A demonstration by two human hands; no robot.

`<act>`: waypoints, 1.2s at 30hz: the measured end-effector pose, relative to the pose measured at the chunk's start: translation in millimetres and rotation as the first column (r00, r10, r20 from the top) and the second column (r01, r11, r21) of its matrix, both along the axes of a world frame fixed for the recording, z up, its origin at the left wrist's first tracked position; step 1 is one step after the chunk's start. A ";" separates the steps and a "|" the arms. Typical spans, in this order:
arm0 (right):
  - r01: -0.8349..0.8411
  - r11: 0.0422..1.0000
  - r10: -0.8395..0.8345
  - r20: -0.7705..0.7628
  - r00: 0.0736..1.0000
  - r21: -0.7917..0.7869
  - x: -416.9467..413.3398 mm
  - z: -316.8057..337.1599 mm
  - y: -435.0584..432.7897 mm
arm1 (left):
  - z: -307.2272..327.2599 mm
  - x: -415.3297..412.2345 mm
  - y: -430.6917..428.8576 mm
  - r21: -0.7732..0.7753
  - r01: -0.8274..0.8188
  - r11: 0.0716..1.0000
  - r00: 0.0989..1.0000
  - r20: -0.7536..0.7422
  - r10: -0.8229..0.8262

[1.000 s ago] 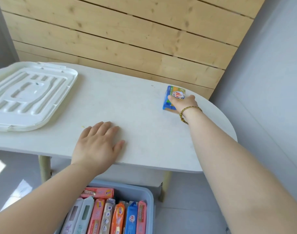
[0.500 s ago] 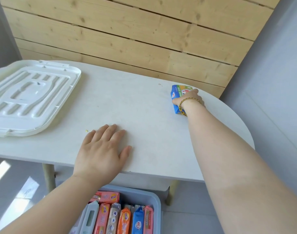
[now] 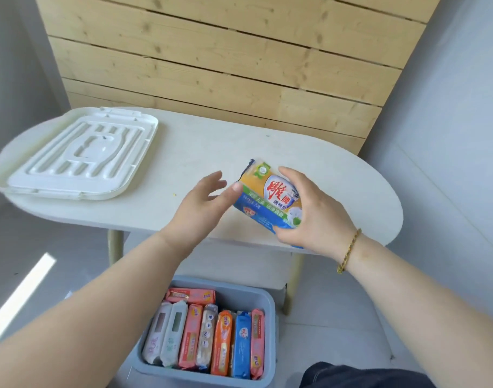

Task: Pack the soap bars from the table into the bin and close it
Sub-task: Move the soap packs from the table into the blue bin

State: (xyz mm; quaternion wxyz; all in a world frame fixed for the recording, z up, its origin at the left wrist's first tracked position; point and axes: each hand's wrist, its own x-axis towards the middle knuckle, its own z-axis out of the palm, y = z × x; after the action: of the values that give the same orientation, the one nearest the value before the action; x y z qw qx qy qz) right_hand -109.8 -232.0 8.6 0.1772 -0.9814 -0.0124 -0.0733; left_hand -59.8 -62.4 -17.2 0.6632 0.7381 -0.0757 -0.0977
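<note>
My right hand (image 3: 315, 217) grips a blue and yellow soap bar pack (image 3: 270, 198) and holds it in the air above the table's near edge. My left hand (image 3: 200, 204) is raised beside it with fingers spread, its thumb touching the pack's left edge. The grey-blue bin (image 3: 263, 302) stands open on the floor below the table, filled with several wrapped soap bars (image 3: 209, 337) set on edge in a row. The bin's white lid (image 3: 80, 158) lies upside down on the left part of the table.
The white oval table (image 3: 337, 180) stands against a wooden plank wall (image 3: 225, 57). A grey wall runs along the right. A table leg (image 3: 293, 284) stands just behind the bin's right corner. My dark trouser leg (image 3: 360, 376) shows at the bottom right.
My right hand picked the soap pack up off the table's far right and carried it toward me. My left hand lifted off the tabletop and came up to the pack. The view pulled back.
</note>
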 end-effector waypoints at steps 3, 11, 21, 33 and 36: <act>-0.133 0.990 0.136 0.051 0.989 -0.052 -29.5 -8.0 17.5 | 0.4 -18.2 6.1 -0.109 0.071 0.992 0.993 -0.083 -0.080; -0.192 0.962 0.243 -0.290 0.926 0.194 -53.9 -42.0 39.4 | -43.4 -55.1 38.7 -0.092 0.215 0.972 0.971 -0.089 -0.223; -0.129 0.984 0.171 -0.475 0.863 0.119 -29.3 -143.8 41.9 | -140.3 -65.5 34.3 0.384 0.208 0.899 0.966 0.062 -0.250; -0.012 0.986 -0.060 -0.421 0.905 -0.166 -14.0 -232.4 22.8 | -259.7 -39.5 87.1 0.944 0.014 0.330 0.938 0.102 -0.332; -0.033 0.954 -0.080 -0.356 0.931 -0.299 -11.2 -248.6 36.1 | -272.6 -36.6 91.0 0.942 0.065 0.329 0.933 0.059 -0.354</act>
State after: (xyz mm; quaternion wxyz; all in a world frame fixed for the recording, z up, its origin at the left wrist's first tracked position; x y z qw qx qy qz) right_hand -121.0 -195.9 -240.0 0.0244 -0.9933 0.0214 0.1105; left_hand -96.4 28.7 -289.8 0.0949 0.9712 -0.1869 -0.1132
